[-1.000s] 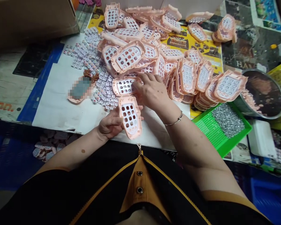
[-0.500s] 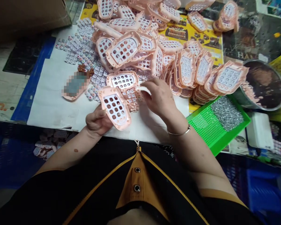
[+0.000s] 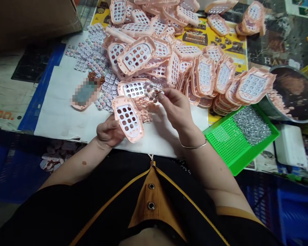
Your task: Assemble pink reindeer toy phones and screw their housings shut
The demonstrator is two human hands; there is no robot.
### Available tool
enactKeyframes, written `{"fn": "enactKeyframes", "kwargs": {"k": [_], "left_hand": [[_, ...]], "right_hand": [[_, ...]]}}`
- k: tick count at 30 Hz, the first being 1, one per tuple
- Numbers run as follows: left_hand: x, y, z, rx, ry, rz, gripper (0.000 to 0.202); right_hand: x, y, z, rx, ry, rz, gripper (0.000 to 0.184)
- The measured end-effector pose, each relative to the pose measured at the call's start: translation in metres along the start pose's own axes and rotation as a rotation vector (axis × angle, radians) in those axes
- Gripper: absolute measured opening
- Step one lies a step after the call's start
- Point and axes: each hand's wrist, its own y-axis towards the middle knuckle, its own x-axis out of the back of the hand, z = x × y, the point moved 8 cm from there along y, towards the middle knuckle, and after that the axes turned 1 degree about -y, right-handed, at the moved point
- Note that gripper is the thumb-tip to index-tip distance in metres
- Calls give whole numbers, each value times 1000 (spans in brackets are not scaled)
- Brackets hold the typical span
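My left hand [image 3: 109,131] is closed around one side of a pink phone-shaped shell [image 3: 128,119], over the white sheet [image 3: 59,106] by its near edge. My right hand [image 3: 177,109] pinches a button keypad [image 3: 151,91] between thumb and fingertips. Past the sheet's right edge sits a green tray [image 3: 217,145] with metal screws [image 3: 251,126].

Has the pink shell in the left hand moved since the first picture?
Yes. Judged against the green tray, the pink shell in the left hand has shifted left, farther from the tray.
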Motion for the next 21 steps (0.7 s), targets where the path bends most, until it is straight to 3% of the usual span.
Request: {"fn": "enactKeyframes", "kwargs": {"k": [3,6,11,18,21], "left_hand": [[-2,2,3,30,-23,6,79],[0,4,4,42,-28,-8,80],[-2,2,1,-12,9,33,72],[-16,-6,12,16,197,304,72],[-11,-3,15,18,216,288,67]], "right_hand": [[-1,-5,-18,-257,340,-21,42],[-6,-12,-20,-355,474,-23,42],[-7,-22,-9,-337,430,-49,42],[-4,-37,13,-264,160,-106,36],[-7,-42,17,-289,225,-70,38]]}}
